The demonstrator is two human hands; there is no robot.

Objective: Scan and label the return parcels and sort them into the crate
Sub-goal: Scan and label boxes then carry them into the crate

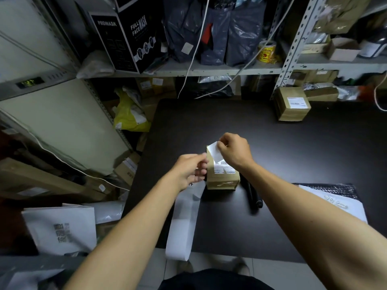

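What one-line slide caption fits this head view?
Right hand peels a white label above a small cardboard parcel while left hand pinches the backing strip.

Black box point(123, 38), shelf above worktop far-left corner: "PROMASK" on one face, "FULL FACE MASK" on adjacent face. Clear bag point(215, 78) under shelf: tag "055". Green digital display point(31, 82), left cabinet: approx. "127", blurred. Labels on brown parcel point(222, 171) at worktop centre and cardboard box point(292, 104) at far-right edge: print illegible.
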